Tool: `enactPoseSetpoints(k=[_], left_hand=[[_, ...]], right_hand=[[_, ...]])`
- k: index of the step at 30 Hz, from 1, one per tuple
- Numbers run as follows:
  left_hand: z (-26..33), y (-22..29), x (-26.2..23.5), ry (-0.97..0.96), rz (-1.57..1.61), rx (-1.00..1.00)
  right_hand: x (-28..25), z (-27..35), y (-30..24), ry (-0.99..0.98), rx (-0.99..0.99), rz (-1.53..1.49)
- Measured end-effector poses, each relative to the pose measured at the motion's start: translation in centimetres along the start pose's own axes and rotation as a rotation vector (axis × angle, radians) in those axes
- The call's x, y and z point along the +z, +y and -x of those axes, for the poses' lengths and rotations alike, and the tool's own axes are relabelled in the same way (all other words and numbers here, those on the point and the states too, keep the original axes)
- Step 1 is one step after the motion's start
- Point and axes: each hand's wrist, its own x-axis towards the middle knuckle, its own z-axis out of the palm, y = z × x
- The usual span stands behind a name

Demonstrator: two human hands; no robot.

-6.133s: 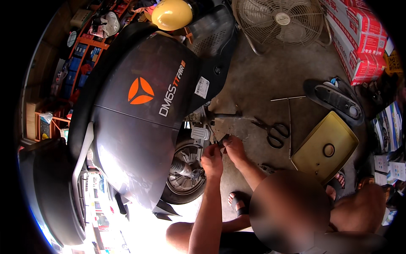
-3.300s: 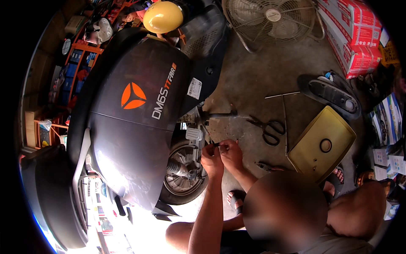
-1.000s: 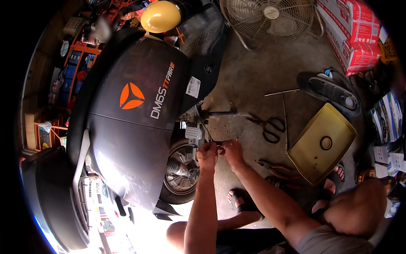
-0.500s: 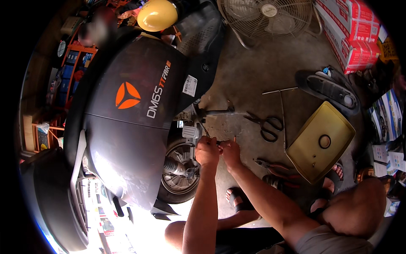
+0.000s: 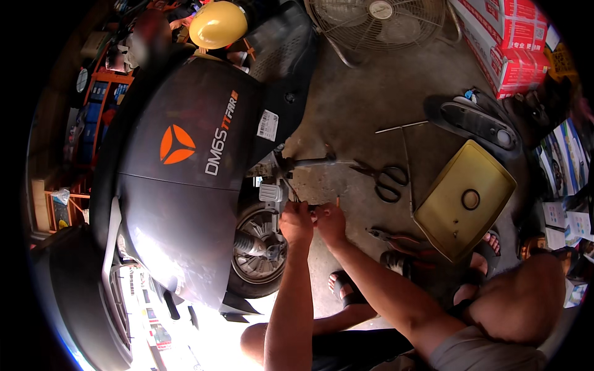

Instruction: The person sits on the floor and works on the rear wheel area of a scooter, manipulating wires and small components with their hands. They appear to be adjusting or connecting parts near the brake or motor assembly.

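Observation:
My left hand (image 5: 296,224) and my right hand (image 5: 330,224) meet in front of the scooter's wheel (image 5: 258,250), fingers closed. A thin dark cable (image 5: 292,188) runs from beneath the scooter (image 5: 185,204) into my left fingers. A short dark stretch shows between the two hands, and both appear to grip it. From the top of my right hand pokes a small copper-coloured tip (image 5: 338,201), too small to name. Beside my left hand is a grey ribbed pedal (image 5: 270,192). The scooter has dark grey panels and lies tipped over.
Right of my hands lie black-handled scissors (image 5: 390,184), a T-handle wrench (image 5: 405,148) and red-handled pliers (image 5: 396,236). A yellowish tray (image 5: 440,213) holds a dark ring (image 5: 470,199) and small parts. Farther off are a floor fan (image 5: 377,25), red-and-white boxes (image 5: 520,68) and a yellow helmet (image 5: 218,25).
My hands have drawn slightly closer together, and less of the dark stretch between them shows. The whole view has shifted a little; the scooter and tools otherwise look the same.

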Motion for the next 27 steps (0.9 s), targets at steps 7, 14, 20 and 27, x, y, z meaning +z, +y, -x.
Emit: enactPoseSetpoints(k=[7, 14, 20, 27], left_hand=[[0.1, -0.7, 0.7, 0.049, -0.046, 0.041], [0.0, -1.6, 1.6, 0.085, -0.173, 0.079], [0.3, -2.0, 1.4, 0.055, -0.119, 0.074], [0.8, -2.2, 1.4, 0.084, -0.123, 0.137]], right_hand=[[-0.5, 0.9, -1.3, 0.033, -0.092, 0.301], [-0.4, 1.2, -0.6, 0.041, -0.172, 0.413], [-0.4, 1.3, 0.3, 0.09, 0.027, 0.046], [-0.2, 0.2, 0.2, 0.093, -0.411, 0.329]])
